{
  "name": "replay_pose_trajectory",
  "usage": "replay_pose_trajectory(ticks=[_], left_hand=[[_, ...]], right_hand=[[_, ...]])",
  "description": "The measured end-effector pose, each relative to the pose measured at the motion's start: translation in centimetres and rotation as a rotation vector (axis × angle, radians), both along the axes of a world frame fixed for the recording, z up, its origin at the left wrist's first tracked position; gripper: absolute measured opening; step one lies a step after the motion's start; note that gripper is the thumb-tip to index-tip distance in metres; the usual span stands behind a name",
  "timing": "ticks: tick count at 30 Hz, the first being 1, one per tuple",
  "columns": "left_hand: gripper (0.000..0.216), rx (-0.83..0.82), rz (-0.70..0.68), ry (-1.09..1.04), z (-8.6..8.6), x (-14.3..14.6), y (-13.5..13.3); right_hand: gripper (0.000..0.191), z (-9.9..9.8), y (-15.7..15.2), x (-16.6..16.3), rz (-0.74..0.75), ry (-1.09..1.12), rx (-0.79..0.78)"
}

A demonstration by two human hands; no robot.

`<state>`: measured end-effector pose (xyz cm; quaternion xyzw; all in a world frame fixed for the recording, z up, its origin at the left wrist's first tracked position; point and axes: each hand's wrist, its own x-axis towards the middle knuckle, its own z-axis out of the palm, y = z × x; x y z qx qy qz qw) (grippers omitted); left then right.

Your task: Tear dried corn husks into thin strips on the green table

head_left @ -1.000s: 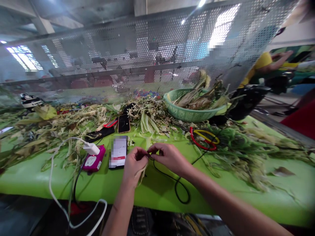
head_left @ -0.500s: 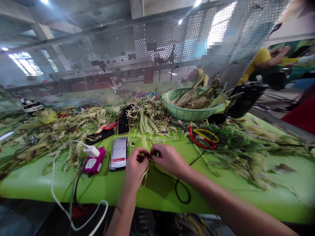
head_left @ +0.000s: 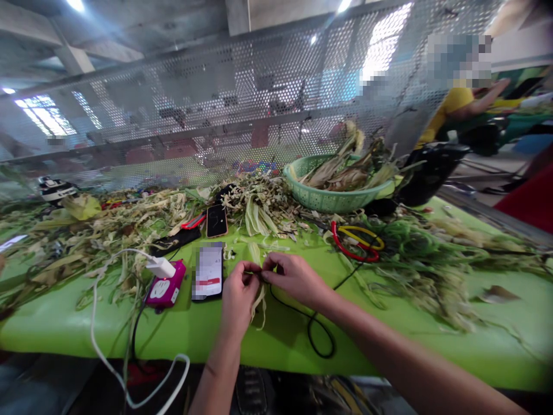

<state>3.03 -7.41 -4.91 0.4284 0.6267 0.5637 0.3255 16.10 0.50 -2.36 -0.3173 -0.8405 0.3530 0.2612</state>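
My left hand (head_left: 238, 295) and my right hand (head_left: 295, 278) meet over the green table (head_left: 64, 323), fingertips pinched together. Between them they hold a thin black cord (head_left: 317, 334) that loops down toward the table's near edge. A pale strip of husk (head_left: 260, 298) hangs from my left hand's fingers. A lit phone (head_left: 208, 271) lies just left of my left hand.
A pink power bank (head_left: 165, 286) with a white plug and cable (head_left: 108, 357) lies left of the phone. Another phone (head_left: 216, 220) lies further back. Red and yellow scissors (head_left: 356, 241), a green basket (head_left: 332, 199) of husks and husk piles (head_left: 108, 225) cover the back. A person in yellow (head_left: 462, 106) is far right.
My two hands stay pinched on the cord in almost the same place. The husk strip now hangs lower from my left hand.
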Motion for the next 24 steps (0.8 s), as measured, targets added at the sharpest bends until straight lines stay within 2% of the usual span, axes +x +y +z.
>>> replay_pose_trajectory(ticks=[9,16,24], left_hand=[[0.019,0.060,-0.023,-0.123,-0.8,-0.3,0.3],[0.016,0.101,-0.022,-0.124,-1.4,-0.5,0.6],[0.025,0.118,-0.007,-0.185,-1.2,-0.3,0.7]], right_hand=[[0.020,-0.4,0.5,0.0,0.020,0.041,-0.041],[0.016,-0.7,0.9,-0.1,0.037,0.097,-0.063],[0.011,-0.7,1.0,0.0,0.053,0.136,-0.038]])
